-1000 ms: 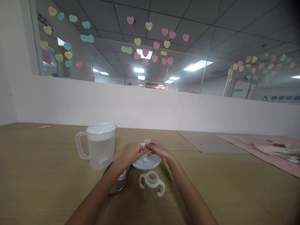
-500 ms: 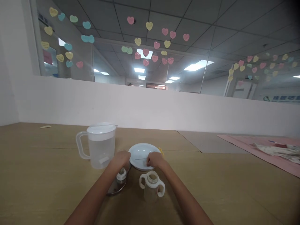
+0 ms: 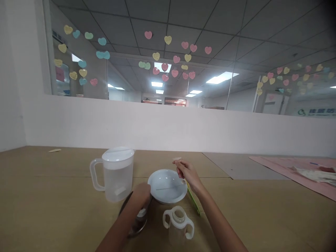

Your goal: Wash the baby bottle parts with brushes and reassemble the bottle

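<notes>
A white bowl (image 3: 168, 194) stands at the middle of the table, with a thin straight item lying in it. My right hand (image 3: 187, 173) is above the bowl's right rim, fingers closed on a small pale piece (image 3: 177, 159). My left hand (image 3: 142, 195) is by the bowl's left edge, over a round metal tray (image 3: 139, 225); its fingers are hidden. A small white part (image 3: 142, 212) shows beneath that wrist. In front of the bowl stands an open clear bottle (image 3: 177, 227) with two white handles. A green brush-like stick (image 3: 193, 199) lies right of the bowl.
A lidded clear pitcher (image 3: 118, 178) with a handle stands left of the bowl. A pink cloth (image 3: 283, 168) with items on it lies at the far right. A flat pale piece (image 3: 55, 150) is at the back left, before the white wall (image 3: 157, 129).
My right hand has risen out of the bowl and now holds the pale piece higher up. The view has shifted, and more of the green stick shows. My left hand stays over the tray.
</notes>
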{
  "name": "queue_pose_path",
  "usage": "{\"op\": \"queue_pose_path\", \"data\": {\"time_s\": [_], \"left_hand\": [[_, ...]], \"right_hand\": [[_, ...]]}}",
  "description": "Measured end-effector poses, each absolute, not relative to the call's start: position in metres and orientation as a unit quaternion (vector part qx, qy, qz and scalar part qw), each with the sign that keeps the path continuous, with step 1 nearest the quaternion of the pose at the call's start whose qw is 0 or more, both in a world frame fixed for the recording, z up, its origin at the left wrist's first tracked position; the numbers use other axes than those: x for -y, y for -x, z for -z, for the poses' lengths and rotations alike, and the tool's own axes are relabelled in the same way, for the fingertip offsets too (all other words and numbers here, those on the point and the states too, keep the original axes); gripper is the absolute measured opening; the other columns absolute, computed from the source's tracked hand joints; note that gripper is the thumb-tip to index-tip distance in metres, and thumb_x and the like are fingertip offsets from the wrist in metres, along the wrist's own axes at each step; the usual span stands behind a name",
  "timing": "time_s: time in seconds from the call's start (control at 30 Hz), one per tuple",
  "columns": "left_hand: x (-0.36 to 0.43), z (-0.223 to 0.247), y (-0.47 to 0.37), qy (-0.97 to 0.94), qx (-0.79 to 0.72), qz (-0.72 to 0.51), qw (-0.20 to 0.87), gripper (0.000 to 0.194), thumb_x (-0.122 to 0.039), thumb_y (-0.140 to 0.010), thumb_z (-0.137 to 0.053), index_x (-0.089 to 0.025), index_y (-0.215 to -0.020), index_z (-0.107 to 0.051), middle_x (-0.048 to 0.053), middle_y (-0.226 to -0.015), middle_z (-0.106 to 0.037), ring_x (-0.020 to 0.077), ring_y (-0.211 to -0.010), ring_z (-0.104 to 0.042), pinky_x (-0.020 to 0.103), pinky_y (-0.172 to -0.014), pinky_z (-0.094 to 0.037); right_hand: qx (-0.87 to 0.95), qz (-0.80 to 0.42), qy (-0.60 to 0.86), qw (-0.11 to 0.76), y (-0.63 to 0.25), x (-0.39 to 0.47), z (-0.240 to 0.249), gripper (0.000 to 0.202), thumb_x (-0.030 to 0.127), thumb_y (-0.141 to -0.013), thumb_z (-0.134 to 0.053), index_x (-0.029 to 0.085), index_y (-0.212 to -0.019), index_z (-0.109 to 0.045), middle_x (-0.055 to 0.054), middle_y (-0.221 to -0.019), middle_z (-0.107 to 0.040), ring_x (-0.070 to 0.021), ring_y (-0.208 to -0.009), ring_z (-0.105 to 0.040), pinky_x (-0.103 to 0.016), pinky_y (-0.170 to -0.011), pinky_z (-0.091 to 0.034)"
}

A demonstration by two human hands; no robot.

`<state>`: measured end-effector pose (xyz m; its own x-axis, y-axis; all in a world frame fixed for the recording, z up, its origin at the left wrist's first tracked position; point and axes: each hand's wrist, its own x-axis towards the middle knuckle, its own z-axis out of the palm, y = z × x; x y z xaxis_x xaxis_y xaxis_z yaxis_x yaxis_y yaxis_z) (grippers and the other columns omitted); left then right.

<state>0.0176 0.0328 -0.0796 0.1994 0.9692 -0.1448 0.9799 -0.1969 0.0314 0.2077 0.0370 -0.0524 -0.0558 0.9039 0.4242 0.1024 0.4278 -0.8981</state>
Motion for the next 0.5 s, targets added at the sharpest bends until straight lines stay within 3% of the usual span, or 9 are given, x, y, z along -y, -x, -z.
{"op": "queue_pose_path", "data": {"time_s": [0.17,0.37,0.5], "left_hand": [[-0.026,0.068,0.001,-0.778,-0.627,0.032,0.038,0.043,-0.003,-0.039,-0.072,-0.012,-0.081,-0.069,0.014,-0.096,-0.068,0.0286,-0.088,-0.063,0.030,-0.074,-0.049],[-0.048,0.077,0.012,-0.741,-0.652,0.073,0.140,0.017,-0.010,-0.037,-0.076,-0.016,-0.047,-0.063,0.006,-0.065,-0.068,0.0279,-0.070,-0.065,0.032,-0.063,-0.050],[-0.053,0.081,0.019,-0.760,-0.626,0.061,0.164,0.012,-0.012,-0.043,-0.073,-0.018,-0.049,-0.064,0.004,-0.060,-0.067,0.0229,-0.065,-0.064,0.028,-0.060,-0.048]], "right_hand": [[0.701,-0.428,0.386,0.421,-0.202,0.007,0.022,0.032,0.045,-0.076,-0.054,0.013,-0.080,-0.061,0.007,-0.046,-0.043,-0.0045,-0.038,-0.036,-0.016,-0.038,-0.026],[0.775,-0.450,0.381,0.225,-0.188,0.021,0.023,0.026,0.039,-0.078,-0.054,0.015,-0.080,-0.063,0.004,-0.053,-0.052,-0.0051,-0.042,-0.046,-0.016,-0.043,-0.035],[0.789,-0.463,0.375,0.150,-0.188,0.020,0.029,0.024,0.036,-0.079,-0.052,0.016,-0.083,-0.064,0.002,-0.061,-0.056,-0.0069,-0.051,-0.052,-0.016,-0.048,-0.040]]}}
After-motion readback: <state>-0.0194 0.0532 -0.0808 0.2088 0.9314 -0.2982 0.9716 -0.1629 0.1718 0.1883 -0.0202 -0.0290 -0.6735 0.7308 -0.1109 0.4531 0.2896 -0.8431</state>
